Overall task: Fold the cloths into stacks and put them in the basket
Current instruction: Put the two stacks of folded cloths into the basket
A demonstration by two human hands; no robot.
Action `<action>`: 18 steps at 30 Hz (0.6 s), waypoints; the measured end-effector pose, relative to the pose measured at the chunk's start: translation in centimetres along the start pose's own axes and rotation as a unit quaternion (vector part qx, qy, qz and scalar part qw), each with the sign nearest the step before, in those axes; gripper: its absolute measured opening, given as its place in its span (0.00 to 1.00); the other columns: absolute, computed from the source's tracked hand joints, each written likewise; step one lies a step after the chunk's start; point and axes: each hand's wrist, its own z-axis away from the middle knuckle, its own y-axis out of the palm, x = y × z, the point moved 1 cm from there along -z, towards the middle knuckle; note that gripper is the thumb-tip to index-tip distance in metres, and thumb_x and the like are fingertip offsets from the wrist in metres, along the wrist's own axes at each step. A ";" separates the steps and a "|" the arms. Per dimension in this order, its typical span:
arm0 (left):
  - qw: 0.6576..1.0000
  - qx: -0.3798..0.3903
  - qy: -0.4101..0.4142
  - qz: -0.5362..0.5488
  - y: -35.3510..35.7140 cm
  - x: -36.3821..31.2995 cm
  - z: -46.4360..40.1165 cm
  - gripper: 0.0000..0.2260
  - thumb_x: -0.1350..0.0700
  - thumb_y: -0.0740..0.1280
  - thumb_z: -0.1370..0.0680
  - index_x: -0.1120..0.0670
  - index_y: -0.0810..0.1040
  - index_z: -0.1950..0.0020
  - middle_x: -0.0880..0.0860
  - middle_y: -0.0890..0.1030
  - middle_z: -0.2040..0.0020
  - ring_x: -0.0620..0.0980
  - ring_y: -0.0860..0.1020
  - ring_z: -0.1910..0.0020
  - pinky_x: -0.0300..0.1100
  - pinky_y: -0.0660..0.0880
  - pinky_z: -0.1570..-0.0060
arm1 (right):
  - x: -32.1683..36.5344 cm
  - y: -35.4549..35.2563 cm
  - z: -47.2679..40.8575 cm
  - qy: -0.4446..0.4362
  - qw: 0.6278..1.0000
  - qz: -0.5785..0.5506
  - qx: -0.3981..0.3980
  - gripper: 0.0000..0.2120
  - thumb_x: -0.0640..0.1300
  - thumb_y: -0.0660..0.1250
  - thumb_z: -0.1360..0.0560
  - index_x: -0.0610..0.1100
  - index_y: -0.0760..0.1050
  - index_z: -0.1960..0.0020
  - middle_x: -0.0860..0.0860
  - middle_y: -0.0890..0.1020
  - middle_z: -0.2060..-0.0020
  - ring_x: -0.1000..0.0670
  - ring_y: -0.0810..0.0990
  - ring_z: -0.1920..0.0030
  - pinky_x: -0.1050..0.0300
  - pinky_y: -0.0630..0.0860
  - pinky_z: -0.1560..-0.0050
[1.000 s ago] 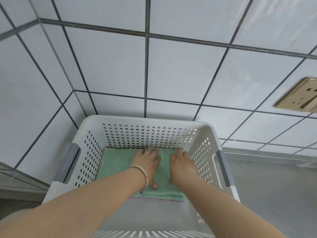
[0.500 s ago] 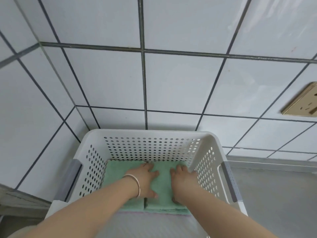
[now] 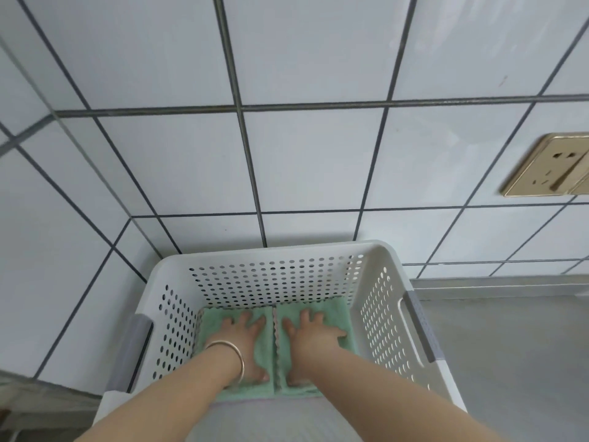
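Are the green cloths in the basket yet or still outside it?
In. Two folded green cloths lie side by side on the floor of the basket, with the left hand and right hand pressing flat on them.

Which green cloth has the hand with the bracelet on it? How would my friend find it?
Look for the white basket with holes, pushed against the tiled wall. On its floor lie two folded green cloths side by side. It is the left green cloth, under the left hand, whose wrist wears a silver bracelet; the right hand is bare.
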 end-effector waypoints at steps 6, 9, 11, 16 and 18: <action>0.964 -0.172 -0.011 0.204 -7.2 1.6 7.0 0.29 0.41 0.64 0.26 0.46 0.61 0.27 0.50 0.64 0.26 0.51 0.64 0.29 0.47 0.62 0.29 | -2.9 -7.0 7.2 -0.060 0.954 -0.194 -0.220 0.20 0.52 0.60 0.24 0.49 0.67 0.33 0.50 0.74 0.37 0.46 0.73 0.38 0.51 0.71 0.42; 0.877 -0.366 -0.076 0.302 -7.7 4.4 11.9 0.22 0.50 0.66 0.25 0.51 0.68 0.31 0.54 0.69 0.31 0.53 0.69 0.34 0.45 0.64 0.34 | -7.0 -7.4 11.5 0.012 0.843 -0.268 -0.466 0.19 0.47 0.65 0.27 0.46 0.72 0.36 0.47 0.75 0.42 0.44 0.71 0.41 0.51 0.68 0.43; 0.858 -0.389 -0.117 0.313 -6.7 5.7 13.3 0.23 0.52 0.67 0.25 0.53 0.68 0.32 0.56 0.69 0.33 0.56 0.70 0.36 0.46 0.66 0.37 | -10.0 -5.9 12.4 0.103 0.781 -0.317 -0.528 0.20 0.43 0.67 0.30 0.42 0.73 0.38 0.42 0.75 0.43 0.39 0.70 0.42 0.48 0.68 0.44; 0.864 -0.309 -0.158 0.365 -3.1 6.9 14.0 0.23 0.53 0.67 0.26 0.56 0.67 0.33 0.59 0.74 0.37 0.59 0.74 0.44 0.45 0.69 0.48 | -11.9 -1.9 12.0 0.176 0.776 -0.519 -0.314 0.22 0.41 0.63 0.27 0.40 0.66 0.33 0.40 0.72 0.40 0.43 0.72 0.48 0.52 0.69 0.45; 0.841 -0.293 -0.164 0.424 -2.7 7.5 13.6 0.21 0.55 0.66 0.25 0.56 0.68 0.33 0.59 0.77 0.40 0.58 0.76 0.48 0.46 0.72 0.50 | -12.2 -1.6 10.9 0.173 0.759 -0.568 -0.268 0.18 0.40 0.61 0.26 0.39 0.69 0.37 0.40 0.78 0.49 0.43 0.76 0.56 0.53 0.72 0.55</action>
